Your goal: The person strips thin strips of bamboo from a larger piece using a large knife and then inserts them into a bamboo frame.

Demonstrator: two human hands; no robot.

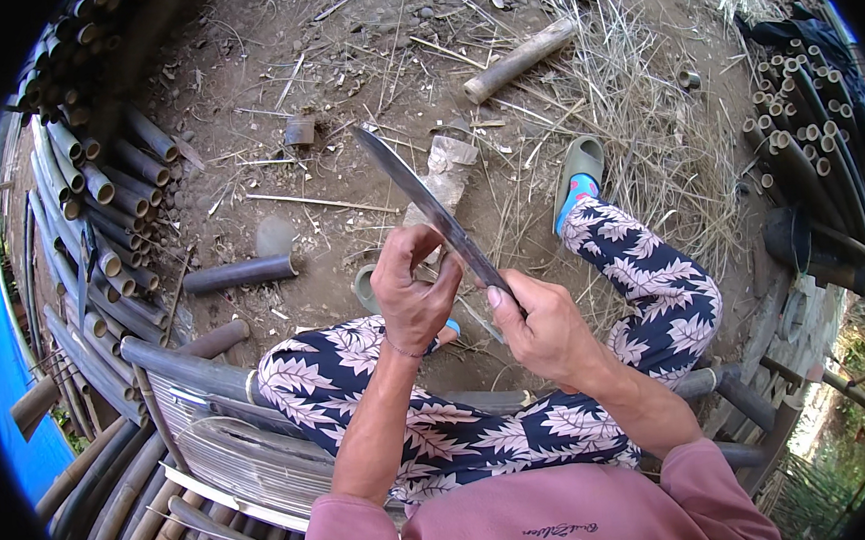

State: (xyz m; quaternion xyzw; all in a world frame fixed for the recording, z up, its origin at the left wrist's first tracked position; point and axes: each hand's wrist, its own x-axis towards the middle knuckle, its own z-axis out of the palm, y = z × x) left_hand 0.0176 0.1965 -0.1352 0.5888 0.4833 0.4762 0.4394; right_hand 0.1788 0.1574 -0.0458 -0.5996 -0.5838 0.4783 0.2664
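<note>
A long dark machete (415, 186) points up and to the left, held across the space in front of my lap. My right hand (542, 328) is closed round its handle end, the thumb lying along the top. My left hand (414, 289) is beside the blade, with its fingers curled in and its thumb bent toward them. Whatever those fingers hold, if anything, is too small or hidden to make out. A thin pale strip (492, 326) shows just below the blade, between the two hands. Beyond the blade, a pale chopped wood block (448, 166) lies on the dirt.
Cut bamboo poles (112, 207) are stacked at the left, and another bundle (814, 133) stands at the right. Loose bamboo pieces (523, 60) and straw (642, 105) litter the ground. I sit on a bamboo bench (199, 372); a slipper (582, 159) covers my right foot.
</note>
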